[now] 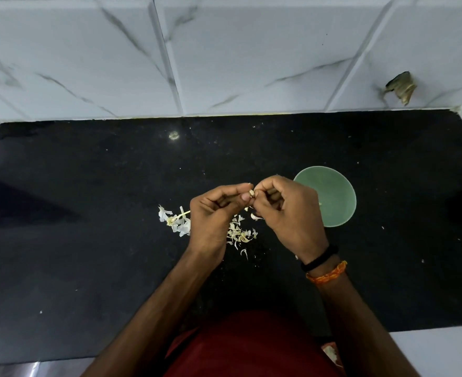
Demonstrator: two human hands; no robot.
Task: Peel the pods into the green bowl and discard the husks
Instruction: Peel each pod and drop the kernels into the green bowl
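Note:
Both hands meet above the black counter [88,240]. My left hand [213,213] and my right hand [287,213] pinch a small pale pod [252,194] between their fingertips. The green bowl [336,197] stands just right of my right hand, which covers its left rim; one small pale piece lies inside. Pale husks [240,235] are scattered on the counter under and between my hands, and a second cluster of husks [175,220] with a thin stalk lies left of my left hand.
A white marbled tile wall [224,55] rises behind the counter, with a broken hole [400,87] at its right. A side wall closes the far right corner. Small crumbs dot the counter. The counter's front edge runs near my red shirt [251,346].

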